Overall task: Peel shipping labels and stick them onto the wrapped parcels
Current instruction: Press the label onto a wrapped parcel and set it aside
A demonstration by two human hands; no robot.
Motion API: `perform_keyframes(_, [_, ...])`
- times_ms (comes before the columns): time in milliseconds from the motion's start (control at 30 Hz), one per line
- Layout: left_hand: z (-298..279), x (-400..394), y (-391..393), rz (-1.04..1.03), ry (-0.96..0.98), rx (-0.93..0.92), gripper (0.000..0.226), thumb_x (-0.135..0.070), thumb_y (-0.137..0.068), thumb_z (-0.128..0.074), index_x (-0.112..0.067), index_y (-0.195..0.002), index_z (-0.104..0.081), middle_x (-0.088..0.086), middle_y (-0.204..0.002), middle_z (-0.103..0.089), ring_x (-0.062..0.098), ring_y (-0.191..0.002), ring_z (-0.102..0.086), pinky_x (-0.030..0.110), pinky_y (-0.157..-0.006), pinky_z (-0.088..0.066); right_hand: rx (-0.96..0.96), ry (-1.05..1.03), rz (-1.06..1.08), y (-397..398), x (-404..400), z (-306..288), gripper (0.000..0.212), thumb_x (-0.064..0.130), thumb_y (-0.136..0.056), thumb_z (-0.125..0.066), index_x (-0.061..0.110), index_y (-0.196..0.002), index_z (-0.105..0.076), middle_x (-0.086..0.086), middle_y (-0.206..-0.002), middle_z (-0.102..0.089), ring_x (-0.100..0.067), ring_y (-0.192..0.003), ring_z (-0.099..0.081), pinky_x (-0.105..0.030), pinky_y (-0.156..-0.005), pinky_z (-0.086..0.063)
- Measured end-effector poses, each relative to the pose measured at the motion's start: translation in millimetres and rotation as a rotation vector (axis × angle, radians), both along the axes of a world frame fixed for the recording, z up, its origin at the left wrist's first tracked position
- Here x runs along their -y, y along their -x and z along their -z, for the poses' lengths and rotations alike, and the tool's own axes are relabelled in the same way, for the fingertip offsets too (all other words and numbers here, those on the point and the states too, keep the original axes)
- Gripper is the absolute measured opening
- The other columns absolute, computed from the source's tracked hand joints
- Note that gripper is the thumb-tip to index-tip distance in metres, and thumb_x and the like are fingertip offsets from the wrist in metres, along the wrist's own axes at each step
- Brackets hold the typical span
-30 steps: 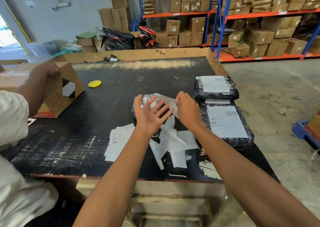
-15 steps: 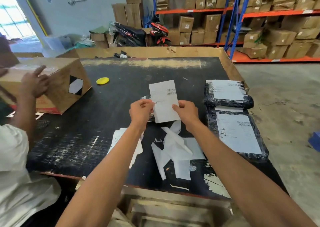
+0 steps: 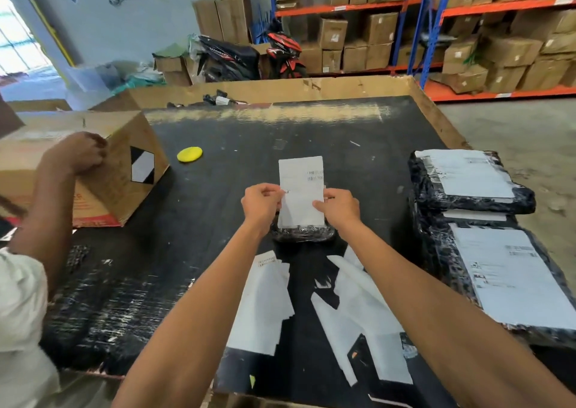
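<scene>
Both hands — left hand (image 3: 260, 203), right hand (image 3: 339, 208) — pinch shipping label (image 3: 300, 189) (fingers clamped); wrapped parcel (image 3: 302, 233) beneath.

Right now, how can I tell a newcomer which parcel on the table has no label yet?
Start at the black table and find the two hands, left hand and right hand, holding up a white label. Just below it lies a small black wrapped parcel. Unlike the larger labelled parcels stacked at the right edge, no label shows on it.
</scene>
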State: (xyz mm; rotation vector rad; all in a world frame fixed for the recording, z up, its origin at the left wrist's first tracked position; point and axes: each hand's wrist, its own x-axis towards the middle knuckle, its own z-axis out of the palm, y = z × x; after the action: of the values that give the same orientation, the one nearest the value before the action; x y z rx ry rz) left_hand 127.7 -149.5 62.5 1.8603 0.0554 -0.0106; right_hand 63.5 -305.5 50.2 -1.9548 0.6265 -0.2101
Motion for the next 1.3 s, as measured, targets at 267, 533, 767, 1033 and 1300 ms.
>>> perform_keyframes(267, [19.1, -2.6, -19.6, 0.041, -0.009, -0.053, 0.009, 0.000, -0.086, -0.069, -0.007, -0.086, -0.075, 0.007, -0.086, -0.071, 0.015, -0.070, -0.064, 0.010, -0.050, -0.050, -0.134, 0.022, 0.033, -16.9, 3.2, 13.4, 0.047, 0.033, -0.081, -0.079, 0.028, -0.121, -0.055, -0.004, -0.123, -0.064, -0.030, -0.110, -0.065, -0.050, -0.097, -0.052])
perform_keyframes(533, [37.0, -1.4, -19.9, 0.128, -0.146, 0.083, 0.014, -0.006, -0.079, -0.076, -0.011, -0.092, -0.072, 0.003, -0.083, -0.071, 0.011, -0.074, -0.063, 0.019, -0.072, -0.054, -0.077, 0.115, 0.049, -16.1, 0.4, 24.5, 0.041, 0.031, -0.083, -0.079, 0.025, -0.119, -0.060, 0.003, -0.108, -0.071, -0.024, -0.103, -0.066, -0.036, -0.082, -0.052])
perform_keyframes(767, [47.2, -1.2, -8.7, 0.214, -0.260, 0.281, 0.049, -0.005, -0.086, -0.070, -0.009, -0.132, -0.055, 0.002, -0.098, -0.064, 0.013, -0.087, -0.056, 0.022, -0.078, -0.047, 0.063, 0.272, 0.087, -13.7, -5.5, 32.8, 0.057, 0.023, -0.082, -0.081, 0.020, -0.125, -0.045, -0.004, -0.125, -0.038, -0.026, -0.101, -0.050, -0.032, -0.080, -0.041])
perform_keyframes(1033, [54.2, 3.3, -32.1, 0.358, -0.701, 0.475, 0.033, -0.022, -0.097, -0.059, -0.033, -0.128, -0.064, -0.004, -0.145, -0.047, 0.023, -0.136, -0.038, 0.041, -0.110, -0.030, 0.143, 0.692, -0.299, -21.3, 6.0, 40.4, 0.028, 0.016, -0.101, -0.055, 0.036, -0.101, -0.074, 0.014, -0.114, -0.063, -0.015, -0.120, -0.043, -0.032, -0.091, -0.024])
perform_keyframes(1300, [58.8, 21.3, -73.4, 0.494, -0.817, 0.111, 0.051, -0.048, -0.104, -0.028, -0.038, -0.154, -0.026, 0.002, -0.167, -0.005, 0.031, -0.152, -0.004, 0.053, -0.121, -0.011, -0.137, 0.731, -0.340, -58.4, 16.4, 35.8, 0.046, 0.026, -0.106, -0.033, 0.033, -0.150, -0.041, 0.014, -0.162, -0.030, -0.020, -0.154, -0.013, -0.046, -0.118, -0.012])
